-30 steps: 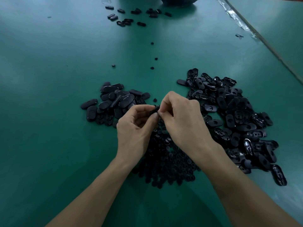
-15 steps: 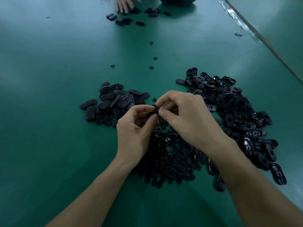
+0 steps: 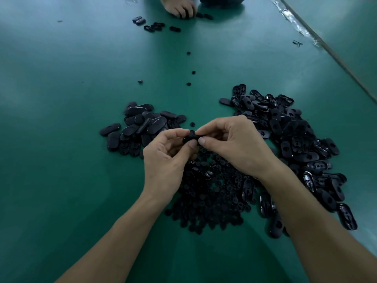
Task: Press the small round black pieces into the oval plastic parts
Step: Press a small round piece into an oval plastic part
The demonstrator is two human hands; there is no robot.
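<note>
Two hands meet over the table (image 3: 61, 139): left hand (image 3: 163, 160) and right hand (image 3: 234, 144) each have a thumb-and-fingertip grip pinching one oval part (image 3: 188, 138), wrists low. Small round pieces (image 3: 210, 197) are heaped right beneath, with the left oval pile (image 3: 140, 127) and right oval pile (image 3: 295, 139) on either side.

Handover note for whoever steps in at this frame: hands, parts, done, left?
The left hand pinches one end of an oval part; the right hand pinches the other end.
The round pieces lie heaped beneath both hands, with strays farther up the table.
The left heap of ovals looks filled, probably done; the right heap shows open holes, to do.
Whether the held part's piece is seated: hidden by fingers.
</note>
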